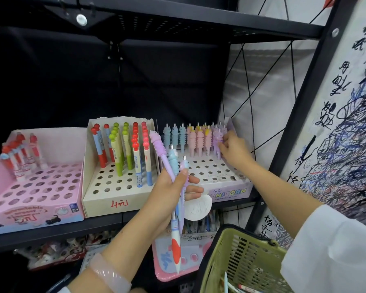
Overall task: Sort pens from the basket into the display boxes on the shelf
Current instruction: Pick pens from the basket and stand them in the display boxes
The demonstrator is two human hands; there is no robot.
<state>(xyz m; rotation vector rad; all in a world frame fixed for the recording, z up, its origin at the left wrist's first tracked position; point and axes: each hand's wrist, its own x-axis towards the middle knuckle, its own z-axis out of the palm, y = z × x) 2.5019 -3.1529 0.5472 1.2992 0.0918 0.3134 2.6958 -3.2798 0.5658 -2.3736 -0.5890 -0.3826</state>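
Note:
My left hand (173, 191) grips a bunch of unicorn pens (173, 161), purple and blue, with their tips pointing down, in front of the shelf. My right hand (234, 150) reaches into the back right corner of the unicorn display box (226, 187) and pinches a purple unicorn pen (217, 140) standing in a hole there. Blue, pink, yellow and purple unicorn pens stand in the box's back rows. A green basket (241, 259) hangs at the lower right with a few pens inside.
A cream box (118, 199) with red, green and blue pens stands left of the unicorn box. A pink box (34, 212) with red-topped pens sits at the far left. The black shelf frame (304, 98) rises on the right, beside a scribbled test sheet (347, 123). More stock lies on the shelf below.

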